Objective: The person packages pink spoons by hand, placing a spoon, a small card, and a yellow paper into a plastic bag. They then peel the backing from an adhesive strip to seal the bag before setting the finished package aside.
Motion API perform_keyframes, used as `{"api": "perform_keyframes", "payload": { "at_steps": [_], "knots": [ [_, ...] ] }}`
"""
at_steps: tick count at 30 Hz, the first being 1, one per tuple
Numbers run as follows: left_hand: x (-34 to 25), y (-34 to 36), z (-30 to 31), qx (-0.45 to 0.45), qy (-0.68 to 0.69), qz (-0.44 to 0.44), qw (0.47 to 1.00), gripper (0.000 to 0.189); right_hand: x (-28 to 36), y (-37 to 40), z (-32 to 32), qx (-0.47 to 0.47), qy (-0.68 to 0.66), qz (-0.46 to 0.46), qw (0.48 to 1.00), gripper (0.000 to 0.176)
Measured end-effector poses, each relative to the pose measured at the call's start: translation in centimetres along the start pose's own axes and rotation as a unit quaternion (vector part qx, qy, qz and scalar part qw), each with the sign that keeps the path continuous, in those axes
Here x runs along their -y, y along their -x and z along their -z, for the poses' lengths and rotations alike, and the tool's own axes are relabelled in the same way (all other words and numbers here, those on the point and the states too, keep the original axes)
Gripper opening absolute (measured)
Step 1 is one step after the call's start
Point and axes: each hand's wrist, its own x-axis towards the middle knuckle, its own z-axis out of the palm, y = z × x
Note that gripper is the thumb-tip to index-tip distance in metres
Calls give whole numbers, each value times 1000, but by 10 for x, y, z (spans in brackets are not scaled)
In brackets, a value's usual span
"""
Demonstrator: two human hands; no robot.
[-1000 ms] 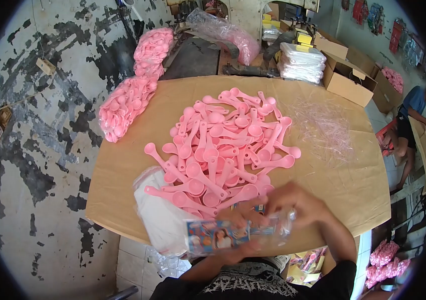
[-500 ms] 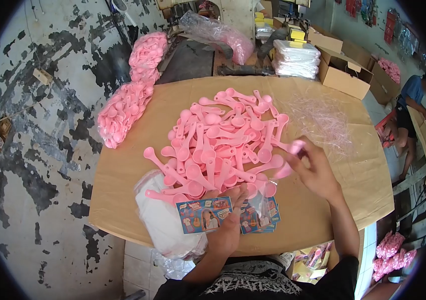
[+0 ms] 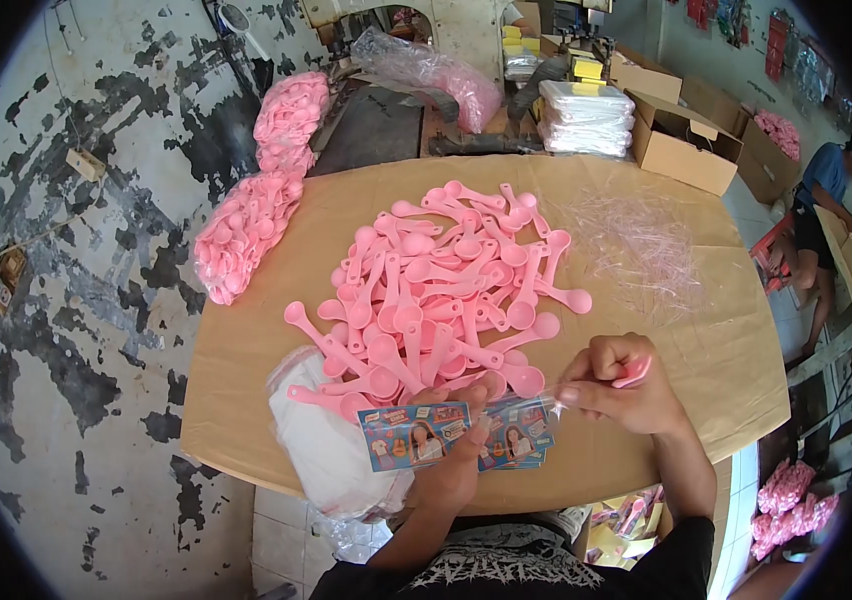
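Note:
Near the front edge of the table, my left hand [image 3: 451,465] is closed on a blue printed card [image 3: 396,440]. More of these printed cards [image 3: 521,440] lie on the table just to its right. My right hand [image 3: 631,395] is closed around a pink measuring spoon [image 3: 634,372], whose end sticks out past the curled fingers. Its thumb and fingertip also pinch the edge of a clear plastic bag [image 3: 549,402] that stretches toward my left hand. Ahead of both hands spreads a heap of pink measuring spoons [image 3: 446,270].
A white bundle [image 3: 331,450] lies left of the cards. Bagged pink spoons [image 3: 251,225] stand at the left edge. Thin clear strips [image 3: 646,255] lie on the right, with a cardboard box [image 3: 686,145] and stacked plastic packs [image 3: 586,118] behind. Another person [image 3: 821,220] is at far right.
My right hand has come back from the heap's right side toward me with the pink spoon, and its fingertips now pinch the clear bag. My left hand stays nearly in place.

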Motion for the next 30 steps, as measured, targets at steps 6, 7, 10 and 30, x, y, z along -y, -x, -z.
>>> {"api": "perform_keyframes", "payload": {
  "at_steps": [6,7,10,30],
  "knots": [
    [1,-2,4,-23,70,-4,997,54,-14,-4,15,-79,-98,178,976,46],
    [0,-1,4,-23,65,-5,998,54,-18,-6,19,-108,23,189,976,48],
    [0,-1,5,-21,57,-4,998,55,-17,-4,28,-180,247,166,937,47],
    [-3,-3,1,-68,12,27,997,59,-9,3,32,-109,62,62,990,14]
  ]
}}
